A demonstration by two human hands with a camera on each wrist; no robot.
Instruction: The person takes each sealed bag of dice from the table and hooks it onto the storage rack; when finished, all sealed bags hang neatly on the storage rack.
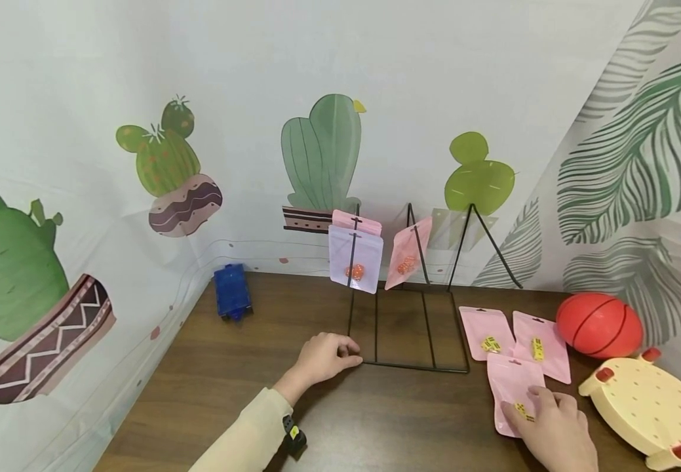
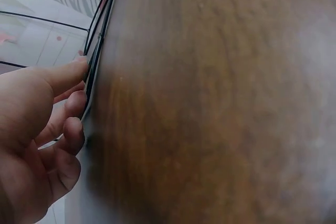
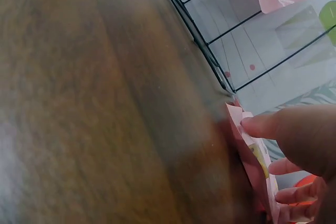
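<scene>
A black wire display rack (image 1: 413, 370) stands on the table, its hooked arms rising at the back. At its front left corner, my left hand (image 1: 324, 357) pinches the wire between thumb and fingers, as the left wrist view also shows. My right hand (image 1: 561, 423) rests on a pink zip pouch (image 1: 505, 373) with yellow dice inside, the thumb and fingers spread on either side of the dice. Two more pink pouches, a left one (image 1: 482, 324) and a right one (image 1: 552, 357), lie just behind it, also with yellow dice.
A pale pouch (image 1: 340, 252) and a pink one behind it hang on the rack's left arm. Another pink pouch (image 1: 417, 242) with orange dice hangs on the middle arm. Right: a red ball (image 1: 600, 324) and a cream stool-like piece (image 1: 653, 406). Far left: a blue box (image 1: 232, 292).
</scene>
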